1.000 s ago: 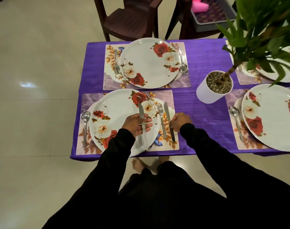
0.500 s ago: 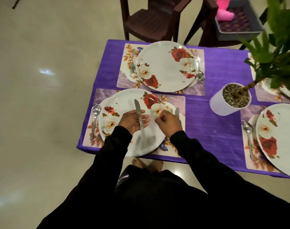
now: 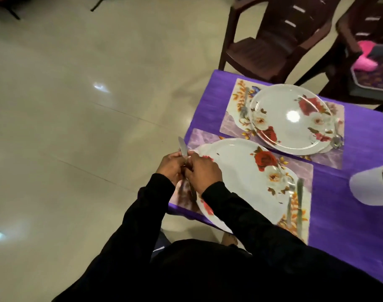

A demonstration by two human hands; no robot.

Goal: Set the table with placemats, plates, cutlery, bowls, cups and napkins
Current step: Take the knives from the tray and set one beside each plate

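The knife [image 3: 182, 149] stood at the near plate's [image 3: 236, 177] nine o'clock edge, blade tip pointing to twelve, grasped by both the left hand [image 3: 171, 167] and right hand [image 3: 202, 172], fingers curled around it.

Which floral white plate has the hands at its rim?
The near white rose-patterned plate: the left hand and right hand, holding a steel knife, meet at its left edge. The far rose-patterned plate sits untouched.

No readable text, label or number shows; the frame seems motion-blurred.
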